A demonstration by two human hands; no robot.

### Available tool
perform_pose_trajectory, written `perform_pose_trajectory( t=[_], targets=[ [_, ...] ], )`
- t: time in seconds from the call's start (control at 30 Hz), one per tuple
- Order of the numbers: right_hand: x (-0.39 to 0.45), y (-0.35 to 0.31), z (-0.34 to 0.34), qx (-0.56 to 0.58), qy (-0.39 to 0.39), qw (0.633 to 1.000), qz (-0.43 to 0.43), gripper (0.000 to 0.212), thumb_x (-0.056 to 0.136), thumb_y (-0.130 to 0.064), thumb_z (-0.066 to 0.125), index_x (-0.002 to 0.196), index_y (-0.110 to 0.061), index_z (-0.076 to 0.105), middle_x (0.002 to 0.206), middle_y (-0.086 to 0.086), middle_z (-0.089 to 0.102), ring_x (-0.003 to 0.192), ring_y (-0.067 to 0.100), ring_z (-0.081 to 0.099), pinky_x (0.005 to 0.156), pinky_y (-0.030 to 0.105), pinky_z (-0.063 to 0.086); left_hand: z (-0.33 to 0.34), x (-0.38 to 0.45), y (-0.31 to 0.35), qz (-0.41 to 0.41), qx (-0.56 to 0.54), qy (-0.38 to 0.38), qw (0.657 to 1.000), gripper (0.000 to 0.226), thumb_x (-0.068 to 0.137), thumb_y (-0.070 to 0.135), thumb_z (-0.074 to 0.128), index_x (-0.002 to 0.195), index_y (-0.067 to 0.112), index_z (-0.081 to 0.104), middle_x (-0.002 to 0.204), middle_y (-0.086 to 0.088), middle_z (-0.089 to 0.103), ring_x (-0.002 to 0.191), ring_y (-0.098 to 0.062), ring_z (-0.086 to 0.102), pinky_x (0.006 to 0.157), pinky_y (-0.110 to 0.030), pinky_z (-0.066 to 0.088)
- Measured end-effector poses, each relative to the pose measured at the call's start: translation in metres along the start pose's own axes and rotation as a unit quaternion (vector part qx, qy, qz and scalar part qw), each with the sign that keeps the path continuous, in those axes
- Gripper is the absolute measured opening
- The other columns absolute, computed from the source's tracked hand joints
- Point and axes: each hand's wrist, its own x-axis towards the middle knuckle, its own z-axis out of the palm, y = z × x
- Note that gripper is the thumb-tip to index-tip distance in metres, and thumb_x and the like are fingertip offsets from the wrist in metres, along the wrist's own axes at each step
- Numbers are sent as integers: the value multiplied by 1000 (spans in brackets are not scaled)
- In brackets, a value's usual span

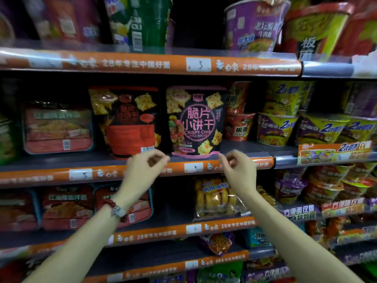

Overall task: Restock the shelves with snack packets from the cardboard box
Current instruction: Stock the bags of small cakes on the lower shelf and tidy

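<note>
A black and pink "Crispy Chip" biscuit packet stands upright on the middle shelf. Beside it on the left stands a black and red packet of the same kind. My left hand hovers just below and in front of the red packet, fingers loosely curled, holding nothing. My right hand hovers at the lower right corner of the pink packet, fingers also loosely curled and empty. Neither hand touches a packet. The cardboard box is out of view.
Red noodle trays sit left of the packets, and cup noodles fill the right side. Noodle bowls line the upper shelf. A bag of yellow snacks lies on the shelf below. Orange price strips edge each shelf.
</note>
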Motion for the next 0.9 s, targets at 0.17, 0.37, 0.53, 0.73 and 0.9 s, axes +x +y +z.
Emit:
perform_pose_trajectory(
  t=[0.17,0.37,0.53,0.73,0.9],
  targets=[
    [36,-30,16,105,-25,989,106,73,76,-48,74,135,-16,44,130,3,51,118,19,50,96,32,44,-67,43,-38,-56,38,176,982,53,80,39,71,124,17,51,121,-6,55,106,-18,55,88,-33,49],
    [56,-44,31,187,-83,964,172,98,73,-38,81,148,-14,23,146,8,45,133,25,43,106,39,40,-84,61,-76,-196,-69,84,975,86,75,44,74,144,17,30,139,-9,47,124,-27,49,99,-41,45],
    [56,-45,33,196,-64,966,158,90,71,-29,84,142,-15,31,135,6,53,121,21,52,93,30,44,-79,61,-80,-197,-63,72,976,81,77,33,76,143,16,31,133,-11,52,115,-27,56,93,-40,48],
    [59,-44,34,192,-78,967,146,87,68,-27,86,137,-16,34,131,6,54,120,22,53,95,33,46,-87,67,-74,-230,-92,14,969,61,74,22,79,128,15,50,117,1,56,112,-22,52,91,-36,44],
    [58,-43,34,191,-82,968,143,86,70,-28,85,137,-15,34,133,8,54,118,22,53,90,29,44,-95,65,-75,-198,-128,5,972,50,70,14,82,113,17,58,105,7,63,106,-20,59,96,-41,48]
  ],
)
